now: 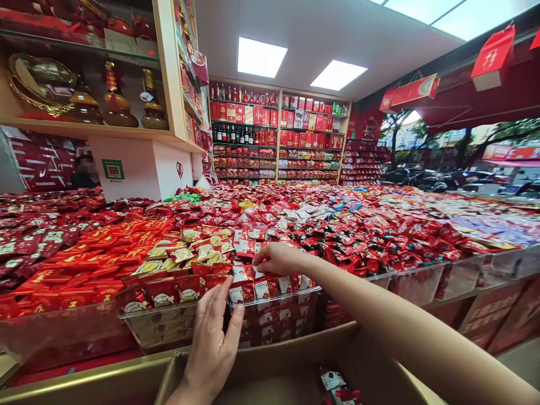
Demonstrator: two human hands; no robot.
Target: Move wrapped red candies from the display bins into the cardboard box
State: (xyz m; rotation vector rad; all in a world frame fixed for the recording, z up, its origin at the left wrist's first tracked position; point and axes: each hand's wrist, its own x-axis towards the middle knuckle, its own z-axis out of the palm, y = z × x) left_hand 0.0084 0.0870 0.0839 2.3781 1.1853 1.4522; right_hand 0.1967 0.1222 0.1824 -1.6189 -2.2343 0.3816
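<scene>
My left hand [214, 337] rests with fingers spread against the front of a clear bin [274, 298], its fingertips beside red-and-white packets [242, 291] at the bin's edge. My right hand [278, 259] reaches in over the same bin from the right, fingers bent down onto the white-and-red packets; whether it grips one is hidden. Left of that bin lie gold-and-white packets [206, 251] and dark red ones [162, 291]. Below my hands stands an open cardboard box [270, 371] with a few red-and-white packets [333, 381] inside.
Heaped bright red packets [101, 247] spread left, more red packets [358, 236] right. A white pillar [130, 169] and wooden cabinet [172, 67] stand left. Stocked shelves [277, 135] line the back. A person [85, 171] is partly visible far left. Red bags [493, 59] hang upper right.
</scene>
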